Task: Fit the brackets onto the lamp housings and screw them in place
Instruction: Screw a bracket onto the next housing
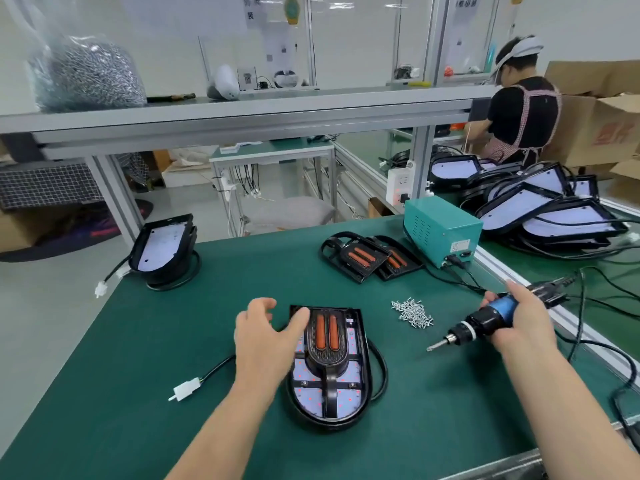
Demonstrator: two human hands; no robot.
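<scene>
1. Left grip [266, 337] is hovering spread, thumb over the lamp housing [346, 403] corner.
2. Bracket [327, 355] is sitting on that housing, mid counter [173, 323].
3. Right grip [519, 317] is wrapping round the screwdriver [485, 320], near the screws [412, 311].

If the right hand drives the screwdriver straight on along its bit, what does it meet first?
Probably the black cable looped beside the lamp housing: the right hand aims the screwdriver that way. Depth is unclear; the bit may touch the green mat first.
</scene>
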